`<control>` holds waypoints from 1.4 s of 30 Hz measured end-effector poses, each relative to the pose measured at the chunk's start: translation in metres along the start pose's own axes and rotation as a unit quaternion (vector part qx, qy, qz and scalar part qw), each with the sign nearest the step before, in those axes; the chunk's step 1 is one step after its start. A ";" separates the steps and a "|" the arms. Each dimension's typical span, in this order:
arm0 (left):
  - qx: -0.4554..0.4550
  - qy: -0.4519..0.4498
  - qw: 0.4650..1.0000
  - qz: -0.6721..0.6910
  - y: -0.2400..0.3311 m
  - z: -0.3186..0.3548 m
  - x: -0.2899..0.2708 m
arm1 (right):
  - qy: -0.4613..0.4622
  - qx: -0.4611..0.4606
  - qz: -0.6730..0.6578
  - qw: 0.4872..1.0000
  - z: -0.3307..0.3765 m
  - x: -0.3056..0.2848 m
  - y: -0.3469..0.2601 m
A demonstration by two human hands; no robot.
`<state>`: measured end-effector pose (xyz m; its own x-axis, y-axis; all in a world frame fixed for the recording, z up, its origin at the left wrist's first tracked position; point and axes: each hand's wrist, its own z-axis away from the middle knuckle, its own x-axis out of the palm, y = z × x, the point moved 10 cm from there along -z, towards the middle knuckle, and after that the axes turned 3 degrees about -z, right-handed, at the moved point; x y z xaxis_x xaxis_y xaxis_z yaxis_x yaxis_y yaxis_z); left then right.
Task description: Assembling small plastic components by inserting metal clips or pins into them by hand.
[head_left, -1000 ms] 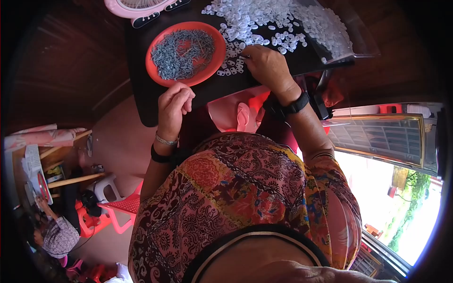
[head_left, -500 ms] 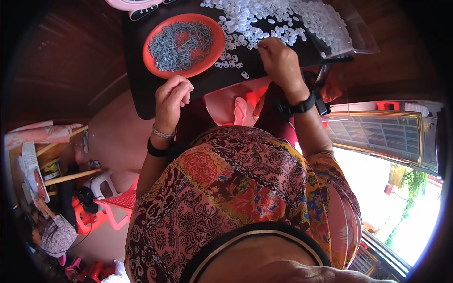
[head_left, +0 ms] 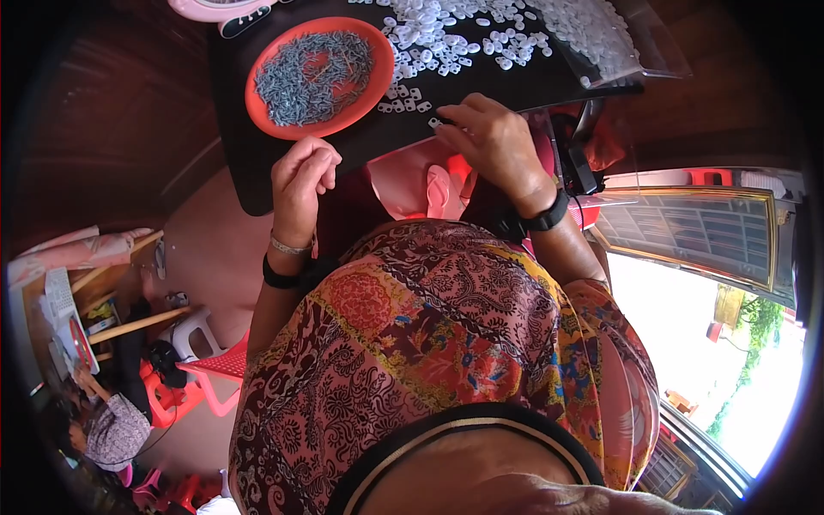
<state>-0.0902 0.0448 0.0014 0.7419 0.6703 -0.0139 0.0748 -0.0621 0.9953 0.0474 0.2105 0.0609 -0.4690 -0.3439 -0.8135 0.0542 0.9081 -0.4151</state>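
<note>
Roughly, from the upper part of the frame down:

Black tray: a dark board [head_left: 257,172] runs across the upper centre of the frame, carrying everything the hands work on.

Orange bowl: a round orange dish [head_left: 319,75] sits at the upper left of the tray, filled with small grey metal pieces [head_left: 313,70].

White pieces: a loose spread of small white plastic parts [head_left: 455,34] lies at the upper centre and upper right of the tray, a few strays trailing down toward the right hand.

Right hand: the right hand [head_left: 493,142], centre right, rests palm down on the tray's lower edge; its fingertips pinch narrowly at one small white part [head_left: 435,123], though the part is tiny and it may merely be touched.

Left hand: the left hand [head_left: 300,176], centre left just below the bowl, is curled in a loose fist; whether it encloses anything cannot be told.

Pink bag: pink plastic [head_left: 421,184] hangs between the two hands, below the tray.

Red stool: a red plastic stool [head_left: 215,365] stands at the lower left.
</note>
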 end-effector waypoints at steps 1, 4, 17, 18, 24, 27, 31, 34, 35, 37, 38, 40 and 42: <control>-0.008 -0.009 1.000 -0.002 0.000 0.004 0.002 | 0.002 -0.004 0.011 1.000 -0.001 0.006 -0.001; -0.023 -0.015 1.000 -0.007 0.000 0.009 0.004 | -0.008 0.009 -0.007 1.000 -0.003 0.014 0.005; -0.025 -0.078 0.997 -0.012 0.006 0.000 0.038 | -0.083 0.086 -0.388 0.914 -0.023 0.052 -0.036; -0.024 -0.073 0.997 -0.014 0.005 -0.001 0.037 | -0.074 0.076 -0.403 0.909 -0.026 0.052 -0.043; -0.049 -0.062 0.994 0.078 -0.008 -0.001 0.027 | -0.027 -0.048 -0.241 0.969 -0.039 0.038 -0.076; -0.084 -0.073 0.986 0.127 -0.012 0.002 0.028 | -0.010 -0.089 -0.221 0.971 -0.038 0.034 -0.081; -0.073 -0.107 0.979 0.160 -0.008 0.004 0.032 | 0.007 -0.089 -0.264 0.960 -0.036 0.035 -0.079; -0.098 -0.112 0.968 0.202 -0.011 0.005 0.034 | 0.005 -0.067 -0.282 0.957 -0.036 0.036 -0.079; -0.105 -0.099 0.970 0.196 -0.013 0.005 0.032 | 0.004 -0.067 -0.282 0.957 -0.037 0.036 -0.081; -0.113 -0.085 0.971 0.191 -0.015 0.005 0.029 | 0.003 -0.066 -0.272 0.960 -0.038 0.038 -0.083; -0.110 -0.091 0.971 0.189 -0.015 0.005 0.029 | 0.002 -0.067 -0.272 0.960 -0.038 0.038 -0.083; -0.108 -0.096 0.971 0.188 -0.015 0.005 0.029 | -0.005 -0.057 -0.275 0.960 -0.038 0.041 -0.081; -0.096 -0.096 0.979 0.152 -0.012 0.004 0.028 | -0.012 -0.059 -0.280 0.958 -0.038 0.044 -0.078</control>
<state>-0.0677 0.0616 -0.0111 0.8237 0.4899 0.2856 -0.2815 -0.0840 0.9559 -0.0108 0.1337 0.0734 -0.3751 -0.7888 -0.4869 -0.2999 0.6003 -0.7415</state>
